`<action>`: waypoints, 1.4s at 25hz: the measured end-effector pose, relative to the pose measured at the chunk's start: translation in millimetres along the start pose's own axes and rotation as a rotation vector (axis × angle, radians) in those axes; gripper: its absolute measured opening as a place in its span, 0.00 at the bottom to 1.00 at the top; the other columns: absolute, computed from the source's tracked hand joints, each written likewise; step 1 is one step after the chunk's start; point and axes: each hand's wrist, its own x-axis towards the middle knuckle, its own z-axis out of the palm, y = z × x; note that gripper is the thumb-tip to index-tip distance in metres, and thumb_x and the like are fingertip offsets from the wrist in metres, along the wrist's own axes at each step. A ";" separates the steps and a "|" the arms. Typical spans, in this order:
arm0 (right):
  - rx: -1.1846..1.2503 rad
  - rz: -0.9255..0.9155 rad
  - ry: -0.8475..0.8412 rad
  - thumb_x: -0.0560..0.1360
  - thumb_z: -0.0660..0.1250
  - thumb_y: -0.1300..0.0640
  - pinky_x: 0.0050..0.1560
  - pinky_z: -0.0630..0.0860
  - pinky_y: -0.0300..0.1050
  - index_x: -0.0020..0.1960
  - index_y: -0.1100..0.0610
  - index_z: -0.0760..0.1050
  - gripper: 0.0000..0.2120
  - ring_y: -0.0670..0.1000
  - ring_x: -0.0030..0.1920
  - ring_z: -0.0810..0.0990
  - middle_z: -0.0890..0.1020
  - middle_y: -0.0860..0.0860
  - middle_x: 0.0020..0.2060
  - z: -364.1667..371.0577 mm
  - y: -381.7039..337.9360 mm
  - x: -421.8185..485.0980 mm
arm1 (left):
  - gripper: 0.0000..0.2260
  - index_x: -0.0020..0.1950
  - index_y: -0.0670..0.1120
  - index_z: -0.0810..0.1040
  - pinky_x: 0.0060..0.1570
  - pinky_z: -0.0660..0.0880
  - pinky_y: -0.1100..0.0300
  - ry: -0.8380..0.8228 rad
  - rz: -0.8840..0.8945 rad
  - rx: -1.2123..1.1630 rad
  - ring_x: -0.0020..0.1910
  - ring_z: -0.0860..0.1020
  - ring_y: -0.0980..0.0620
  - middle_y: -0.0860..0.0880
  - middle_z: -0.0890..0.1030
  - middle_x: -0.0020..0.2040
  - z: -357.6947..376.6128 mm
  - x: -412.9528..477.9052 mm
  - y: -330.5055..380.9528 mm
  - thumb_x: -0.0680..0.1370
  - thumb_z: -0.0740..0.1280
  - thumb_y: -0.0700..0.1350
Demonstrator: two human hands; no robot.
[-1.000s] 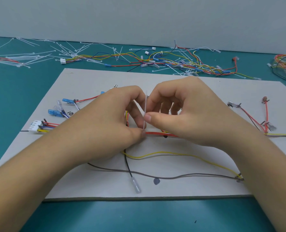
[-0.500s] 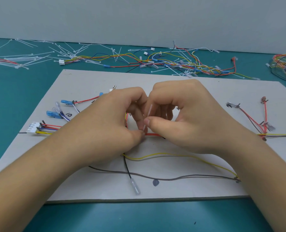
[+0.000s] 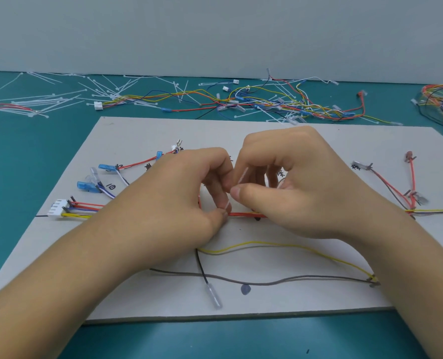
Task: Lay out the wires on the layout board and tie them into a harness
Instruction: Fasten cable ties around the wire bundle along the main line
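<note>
Pinching tie (image 3: 242, 178) at board (image 3: 267, 301) centre, tilted near upright just above red wires (image 3: 243, 215). Gripping its lower end with left hand (image 3: 179, 203), thumb and forefinger curled tight at the wires; pinching upper part with right hand (image 3: 293, 187), thumb against curled fingers. Can't tell if looped round the wires. Nearer on board: yellow wire (image 3: 280, 246), grey wire (image 3: 267, 283). Far left: white connector (image 3: 58, 207). Behind board on table (image 3: 21, 151): loose wires (image 3: 267, 104).
</note>
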 end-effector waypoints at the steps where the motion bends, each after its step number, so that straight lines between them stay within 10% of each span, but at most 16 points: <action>1: 0.015 0.036 -0.010 0.67 0.72 0.68 0.32 0.72 0.39 0.36 0.57 0.82 0.07 0.51 0.33 0.79 0.80 0.48 0.30 -3.2 0.8 0.0 | 0.13 0.44 0.56 0.76 0.32 0.69 0.70 0.005 0.005 0.020 0.26 0.73 0.62 0.60 0.84 0.43 0.8 -0.5 0.4 0.72 0.74 0.39; 13: -0.184 0.513 -0.142 0.72 0.71 0.57 0.28 0.68 0.26 0.37 0.47 0.83 0.08 0.36 0.31 0.78 0.83 0.37 0.33 -30.6 25.5 0.0 | 0.09 0.45 0.60 0.76 0.38 0.68 0.73 0.014 0.024 0.196 0.37 0.74 0.71 0.64 0.79 0.45 4.0 -3.7 1.7 0.71 0.74 0.48; 21: 0.002 0.417 -0.363 0.68 0.75 0.46 0.29 0.73 0.34 0.40 0.45 0.84 0.04 0.41 0.30 0.79 0.84 0.42 0.31 -31.3 10.8 -4.3 | 0.07 0.39 0.55 0.79 0.37 0.68 0.76 0.046 -0.007 0.205 0.34 0.73 0.73 0.75 0.75 0.37 4.1 -3.0 1.8 0.71 0.75 0.47; 26: -0.102 0.384 -0.339 0.70 0.74 0.56 0.31 0.77 0.39 0.36 0.49 0.83 0.04 0.43 0.31 0.80 0.83 0.43 0.30 -24.9 9.1 -4.6 | 0.07 0.36 0.52 0.79 0.29 0.66 0.70 0.049 -0.028 0.235 0.31 0.74 0.68 0.59 0.80 0.33 3.7 -1.3 0.9 0.70 0.75 0.48; 35: -0.128 0.273 -0.314 0.67 0.70 0.59 0.29 0.75 0.44 0.33 0.52 0.80 0.05 0.46 0.29 0.78 0.80 0.45 0.27 -20.3 8.2 -4.8 | 0.06 0.32 0.53 0.80 0.28 0.67 0.70 0.050 -0.063 0.252 0.32 0.77 0.66 0.62 0.81 0.32 1.7 1.1 3.0 0.68 0.75 0.47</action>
